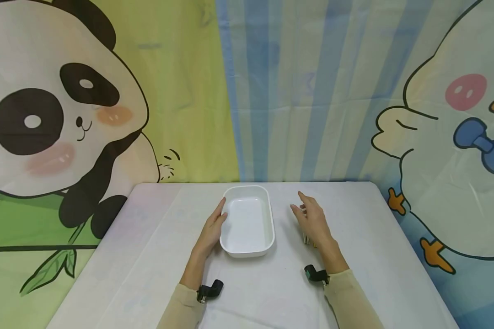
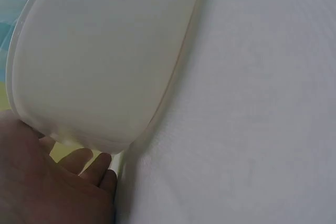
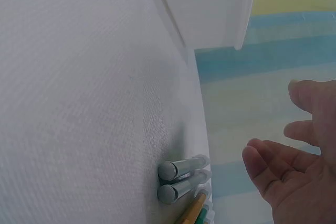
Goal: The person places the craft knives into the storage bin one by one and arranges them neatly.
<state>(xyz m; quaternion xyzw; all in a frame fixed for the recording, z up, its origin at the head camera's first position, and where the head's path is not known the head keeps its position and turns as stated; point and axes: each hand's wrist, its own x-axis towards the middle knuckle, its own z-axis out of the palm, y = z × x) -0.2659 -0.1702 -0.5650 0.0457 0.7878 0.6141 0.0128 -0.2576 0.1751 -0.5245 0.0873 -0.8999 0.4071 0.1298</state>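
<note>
Head view: left hand (image 1: 209, 233) holds tray (image 1: 248, 224) edge (right hand (image 1: 314, 224) well apart).

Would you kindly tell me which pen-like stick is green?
The green stick, right of the orange stick in the right wrist view; its colour sets it apart from the orange and grey sticks.

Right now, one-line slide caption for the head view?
Left hand touching a white tray on a white table, right hand apart from the tray, facing a cartoon backdrop.
</note>
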